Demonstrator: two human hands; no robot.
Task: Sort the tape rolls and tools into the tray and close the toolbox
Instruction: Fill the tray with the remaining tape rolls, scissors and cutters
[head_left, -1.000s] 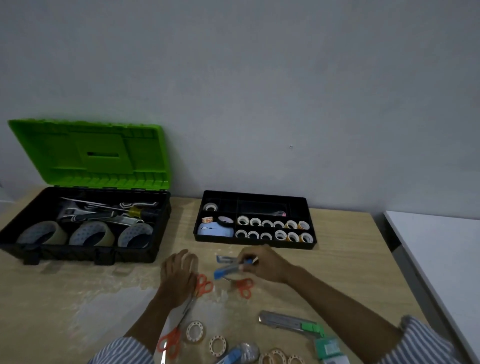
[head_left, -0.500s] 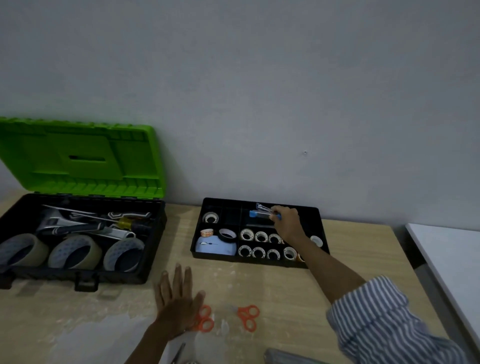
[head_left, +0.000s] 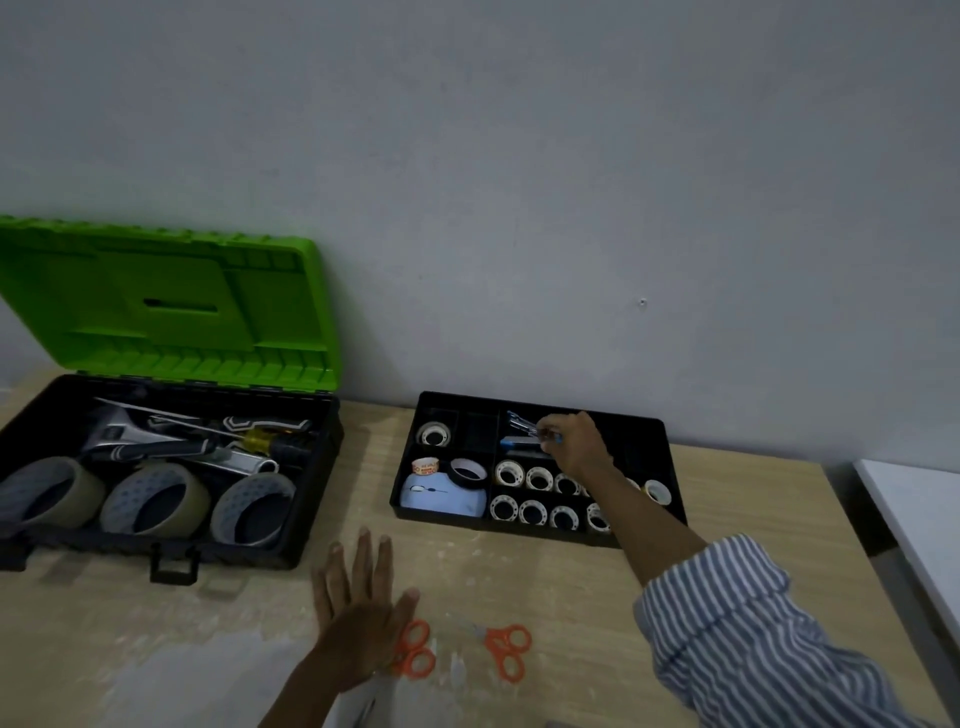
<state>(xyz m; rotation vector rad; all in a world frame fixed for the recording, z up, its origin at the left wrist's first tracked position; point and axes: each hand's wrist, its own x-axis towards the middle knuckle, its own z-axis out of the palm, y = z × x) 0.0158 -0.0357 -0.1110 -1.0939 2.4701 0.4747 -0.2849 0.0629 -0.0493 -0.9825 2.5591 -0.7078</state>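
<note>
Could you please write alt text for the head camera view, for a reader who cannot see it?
A person's right hand lowers small blue tools into a black tray of tape rolls on a wooden table. The left hand rests flat beside orange scissors, left of which a green-lidded toolbox stands open.

One head-worn wide-angle view looks forward and down across the wooden table (head_left: 727, 519) toward the grey wall (head_left: 519, 182). The black tray (head_left: 670, 452) sits near centre, the open green-lidded toolbox (head_left: 171, 312) left of it.
</note>
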